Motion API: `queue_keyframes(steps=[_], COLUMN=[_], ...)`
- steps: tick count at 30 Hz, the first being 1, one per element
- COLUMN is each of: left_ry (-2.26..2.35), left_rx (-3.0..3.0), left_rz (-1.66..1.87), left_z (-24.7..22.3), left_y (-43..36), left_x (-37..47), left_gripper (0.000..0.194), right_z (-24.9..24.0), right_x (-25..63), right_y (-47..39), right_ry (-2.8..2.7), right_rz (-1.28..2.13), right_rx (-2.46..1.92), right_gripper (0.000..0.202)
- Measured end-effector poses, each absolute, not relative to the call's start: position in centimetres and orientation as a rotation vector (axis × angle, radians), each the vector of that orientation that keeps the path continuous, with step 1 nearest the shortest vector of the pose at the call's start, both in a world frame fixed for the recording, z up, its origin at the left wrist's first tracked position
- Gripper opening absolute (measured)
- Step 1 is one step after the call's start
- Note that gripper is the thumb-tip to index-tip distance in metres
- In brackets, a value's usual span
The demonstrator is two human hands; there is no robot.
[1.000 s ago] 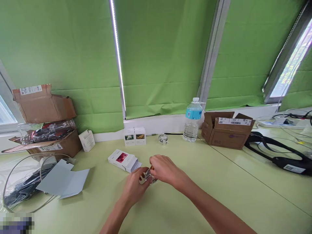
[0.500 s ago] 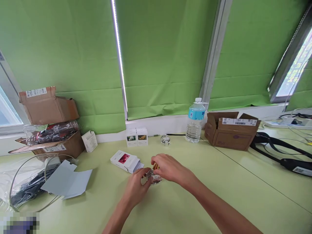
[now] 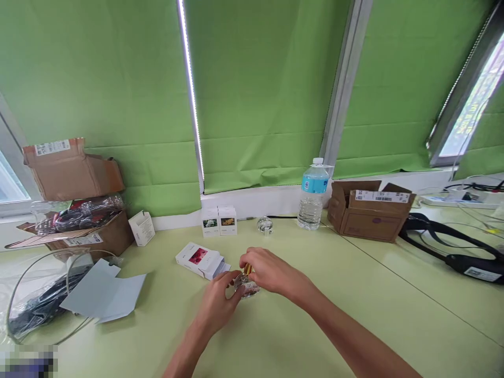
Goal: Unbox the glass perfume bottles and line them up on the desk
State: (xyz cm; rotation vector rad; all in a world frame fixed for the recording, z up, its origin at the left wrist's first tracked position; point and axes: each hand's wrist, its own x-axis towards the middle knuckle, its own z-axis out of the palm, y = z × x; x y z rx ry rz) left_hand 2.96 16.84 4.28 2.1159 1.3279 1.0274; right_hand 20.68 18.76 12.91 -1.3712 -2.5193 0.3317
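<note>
A small clear glass bottle (image 3: 251,289) with a label stands on the table in front of me. My left hand (image 3: 219,300) is closed around its left side, thumb and fingers on the glass. From above, my right hand (image 3: 270,268) pinches the gold cap (image 3: 248,269) at the bottle's top; the fingers hide much of it, and I cannot tell if it is loose from the neck. Just beyond my left hand lies a white carton (image 3: 199,258) with a red flower picture, its near end open and flaps out.
Farther back are two small white boxes (image 3: 219,222), a round clear glass piece (image 3: 265,224), a large water bottle (image 3: 313,197) and a brown carton (image 3: 370,215). At left are stacked cardboard boxes (image 3: 84,178), a small white box (image 3: 142,229), unfolded white card (image 3: 104,294) and bagged cables (image 3: 43,302).
The whole view has shifted slightly, so things appear a little farther left. Both hands keep the same holds on the glass bottle and its gold cap, with only slight finger movement.
</note>
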Motion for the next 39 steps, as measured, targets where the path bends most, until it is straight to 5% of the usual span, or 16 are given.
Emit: queue_keyframes(steps=[14,27,39], left_ry=[1.333,1.330,1.353], left_rx=[2.115,2.069,2.000], left_rz=[1.016,1.034,1.120], left_z=[4.3,4.2,3.8], left_y=[16.8,16.8,17.6], left_x=[3.0,2.8,2.1], left_gripper=[0.027,0.030,0.032], right_z=[13.6,16.0,11.5], right_x=[20.6,21.5,21.8], right_y=[18.5,17.7,20.3], right_ry=[-2.561,-2.451,-2.565], right_rz=[0.310,0.255,0.322], right_rx=[-1.330,-1.346,-1.763], right_gripper=[0.036,0.018,0.027])
